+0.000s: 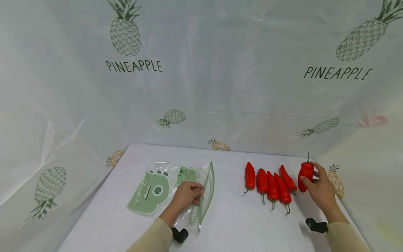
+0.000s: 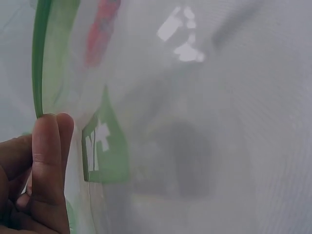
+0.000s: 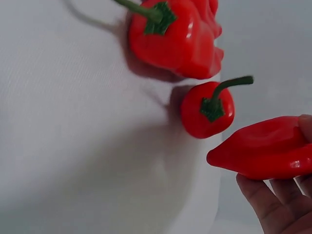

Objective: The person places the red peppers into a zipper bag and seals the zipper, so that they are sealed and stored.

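"Holding something on each side, are you?"

"Yes. My left hand (image 1: 185,194) pinches the mouth edge of a clear zip bag (image 1: 154,199) printed with green figures, close beside its green strip (image 1: 213,182). My right hand (image 1: 322,192) grips one red pepper (image 1: 305,176), thumb on one side and fingers on the other, stem pointing up."

"Where do they sit?"

"The bag lies on the left half of the desk (image 1: 233,220), reaching toward the middle, its mouth facing the right edge. The held pepper is by the far right corner; I judge it lifted, since its tip shows apart from the surface."

"How far along are you, then?"

"Early, I'd say. One pepper is in my grip, while five other peppers (image 1: 272,187) lie on the right half, nearer the far edge, stems toward the near edge. The leftmost one (image 1: 250,176) lies slightly apart. None of those five is picked up, and from the head view I see no pepper inside the bag."

"Is the bag ready to take anything?"

"Its mouth seems parted: a gap shows beside the strip. Some red is blurred in my left wrist view; I take it for peppers beyond the film."
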`<act>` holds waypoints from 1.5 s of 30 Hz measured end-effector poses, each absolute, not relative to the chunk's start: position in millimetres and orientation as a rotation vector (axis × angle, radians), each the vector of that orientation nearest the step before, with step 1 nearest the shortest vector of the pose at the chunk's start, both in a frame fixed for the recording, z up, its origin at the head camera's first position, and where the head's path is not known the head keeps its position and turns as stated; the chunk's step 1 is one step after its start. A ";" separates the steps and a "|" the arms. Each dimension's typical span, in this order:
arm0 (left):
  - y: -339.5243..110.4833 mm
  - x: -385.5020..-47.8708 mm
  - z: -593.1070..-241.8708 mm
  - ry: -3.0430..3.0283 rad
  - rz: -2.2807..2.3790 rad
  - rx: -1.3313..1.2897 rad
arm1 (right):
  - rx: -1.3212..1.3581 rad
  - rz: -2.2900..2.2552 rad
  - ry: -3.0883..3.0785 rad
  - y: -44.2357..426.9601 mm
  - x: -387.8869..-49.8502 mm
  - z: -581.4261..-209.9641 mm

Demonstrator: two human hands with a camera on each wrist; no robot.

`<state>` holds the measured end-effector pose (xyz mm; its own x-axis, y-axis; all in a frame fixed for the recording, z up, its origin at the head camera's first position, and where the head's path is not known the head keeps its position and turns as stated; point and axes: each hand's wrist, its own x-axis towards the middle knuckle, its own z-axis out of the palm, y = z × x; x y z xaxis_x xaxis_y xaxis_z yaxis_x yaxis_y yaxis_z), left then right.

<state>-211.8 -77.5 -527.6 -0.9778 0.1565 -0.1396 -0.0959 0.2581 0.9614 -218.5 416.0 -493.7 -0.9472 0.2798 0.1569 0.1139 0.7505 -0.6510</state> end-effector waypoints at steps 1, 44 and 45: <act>-77.5 -211.6 -527.1 2.321 1.799 0.057 | -0.303 0.985 -2.700 414.7 -217.9 -492.3; -81.3 -209.1 -511.7 2.272 2.004 0.035 | -0.012 1.236 -2.638 303.5 -190.7 -476.5; -81.2 -208.7 -511.2 2.273 2.008 0.039 | -0.004 1.245 -2.637 299.8 -190.7 -476.5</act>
